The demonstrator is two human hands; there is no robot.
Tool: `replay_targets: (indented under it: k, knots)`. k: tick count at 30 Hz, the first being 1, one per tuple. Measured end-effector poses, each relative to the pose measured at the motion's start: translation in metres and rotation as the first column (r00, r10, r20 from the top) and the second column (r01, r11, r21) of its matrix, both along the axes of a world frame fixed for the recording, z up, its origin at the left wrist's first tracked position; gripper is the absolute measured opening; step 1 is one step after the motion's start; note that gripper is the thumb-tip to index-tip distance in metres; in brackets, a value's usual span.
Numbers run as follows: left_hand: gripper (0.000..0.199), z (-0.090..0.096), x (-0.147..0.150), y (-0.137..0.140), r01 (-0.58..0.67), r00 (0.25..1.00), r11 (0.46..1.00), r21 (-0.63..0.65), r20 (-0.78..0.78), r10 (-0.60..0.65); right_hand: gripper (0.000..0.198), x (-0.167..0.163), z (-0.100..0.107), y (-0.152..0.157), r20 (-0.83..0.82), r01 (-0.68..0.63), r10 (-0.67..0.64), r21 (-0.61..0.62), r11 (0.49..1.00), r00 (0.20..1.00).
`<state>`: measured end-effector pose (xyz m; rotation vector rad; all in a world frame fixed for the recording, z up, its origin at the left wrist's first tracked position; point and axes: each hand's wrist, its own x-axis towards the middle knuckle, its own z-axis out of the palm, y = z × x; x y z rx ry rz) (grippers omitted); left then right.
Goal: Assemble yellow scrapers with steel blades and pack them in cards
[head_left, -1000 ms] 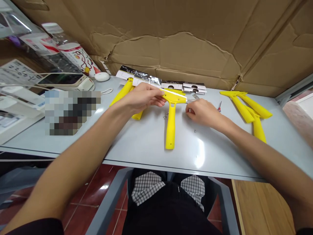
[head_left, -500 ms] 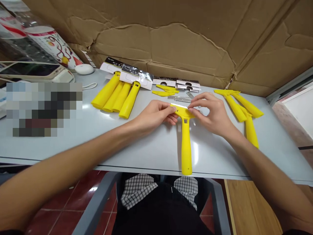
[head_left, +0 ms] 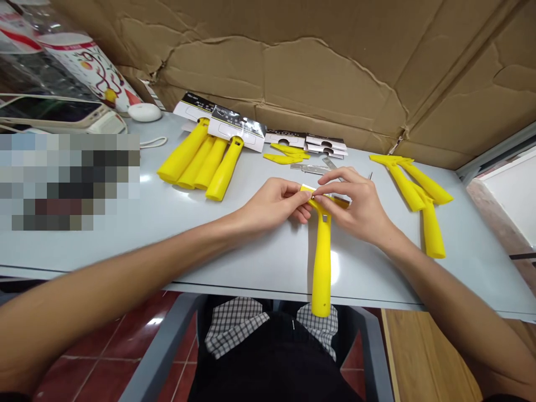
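Note:
A yellow scraper [head_left: 321, 262] stretches toward me, its handle end beyond the table's front edge. A pale blade strip shows along the top of its head. My left hand [head_left: 282, 202] pinches the head's left end between thumb and fingers. Over the middle of the head, my right hand [head_left: 352, 201] has thumb and fingertips closed at a small dark spot beside the left thumb; what they hold is too small to make out. Right-hand fingers cover much of the head. Just beyond lie loose metal blades [head_left: 312, 168] and slim yellow pieces [head_left: 287, 158].
Several yellow scraper handles [head_left: 224, 173] with printed cards [head_left: 237, 125] lie back left. More cards [head_left: 326, 144] lean by the cardboard wall [head_left: 326, 84]. Yellow scraper handles [head_left: 433, 229] are piled at right. A phone [head_left: 54, 109], white mouse [head_left: 144, 111] and paper cup [head_left: 90, 67] occupy the left.
My right hand has shifted from the head's right end to its middle, its fingertips now near my left thumb. The scraper has come slightly toward me.

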<state>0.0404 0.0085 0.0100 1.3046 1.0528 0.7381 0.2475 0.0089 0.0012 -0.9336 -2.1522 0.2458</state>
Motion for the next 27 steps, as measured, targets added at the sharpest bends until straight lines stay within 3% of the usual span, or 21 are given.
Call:
replay_targets:
  k: [6,10,20,24,27]
  knots:
    - [0.027,0.001,0.0,0.0,-0.006,1.0,1.0,-0.009,-0.012,0.006,0.013,0.0,0.0,0.001,-0.019,-0.002,0.002,0.016,1.0,1.0]
    - [0.027,0.002,-0.001,-0.001,-0.017,1.0,1.0,-0.014,-0.025,0.017,0.028,0.002,0.001,0.001,-0.013,-0.028,0.029,0.04,0.999,0.999]
    - [0.025,0.002,-0.002,0.001,-0.012,0.999,1.0,0.021,-0.03,0.013,0.049,0.008,-0.005,0.001,0.188,-0.049,0.024,0.131,0.99,0.982]
    - [0.025,0.001,-0.003,0.002,-0.012,0.999,1.0,0.018,-0.042,0.013,0.043,0.007,0.0,-0.004,0.303,-0.025,-0.045,0.224,0.974,0.952]
    - [0.026,0.002,-0.005,0.004,-0.022,0.998,0.999,0.04,-0.051,0.024,0.034,0.011,0.004,-0.004,0.29,0.002,-0.075,0.243,0.97,0.954]
